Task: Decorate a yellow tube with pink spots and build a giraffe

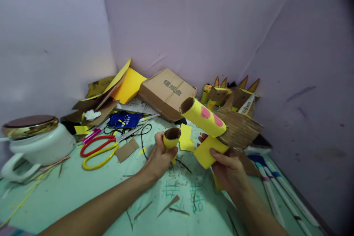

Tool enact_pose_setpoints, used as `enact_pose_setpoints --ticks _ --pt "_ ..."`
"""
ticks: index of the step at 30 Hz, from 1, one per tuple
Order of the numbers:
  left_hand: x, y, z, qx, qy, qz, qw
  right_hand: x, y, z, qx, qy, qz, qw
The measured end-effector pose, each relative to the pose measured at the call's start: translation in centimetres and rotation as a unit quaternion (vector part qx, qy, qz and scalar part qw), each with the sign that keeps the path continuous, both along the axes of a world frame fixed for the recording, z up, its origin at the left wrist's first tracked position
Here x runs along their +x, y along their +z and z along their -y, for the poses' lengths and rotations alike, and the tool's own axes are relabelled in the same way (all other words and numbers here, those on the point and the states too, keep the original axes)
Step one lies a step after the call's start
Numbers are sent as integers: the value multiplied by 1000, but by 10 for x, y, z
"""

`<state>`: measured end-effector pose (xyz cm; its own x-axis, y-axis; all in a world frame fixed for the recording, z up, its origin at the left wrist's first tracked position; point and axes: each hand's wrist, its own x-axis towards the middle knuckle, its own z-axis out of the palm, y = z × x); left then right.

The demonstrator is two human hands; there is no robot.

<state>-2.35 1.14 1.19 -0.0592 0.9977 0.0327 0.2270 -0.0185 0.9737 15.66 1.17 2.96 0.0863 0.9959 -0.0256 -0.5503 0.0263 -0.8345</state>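
Now the left hand (159,158) fingers wrap a short tube (171,138); the right hand (228,167) fingers pinch a spotted tube (206,118) by its yellow base.

We see a home craft corner: mint table (69,195) against lilac walls, scissors (99,150) at 9 o'clock, cardboard box (167,92) and yellow paper (128,85) at 12, finished cardboard figures (229,97) at 1, markers (273,188) at 4.
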Motion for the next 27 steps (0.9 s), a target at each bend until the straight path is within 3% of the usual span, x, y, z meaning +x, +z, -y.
enact_pose_setpoints --ticks 7,12,18,27 --pt "6 1 1 19 -34 76 996 -23 8 7 -15 65 -21 998" --pt "3 -1 3 19 -67 67 995 -27 3 4 -35 67 -29 997" --pt "-1 -16 -7 20 -139 252 957 -20 -5 3 -19 66 -11 998" --pt "3 -1 -10 -28 -135 165 976 -16 0 6 -4 78 24 997"
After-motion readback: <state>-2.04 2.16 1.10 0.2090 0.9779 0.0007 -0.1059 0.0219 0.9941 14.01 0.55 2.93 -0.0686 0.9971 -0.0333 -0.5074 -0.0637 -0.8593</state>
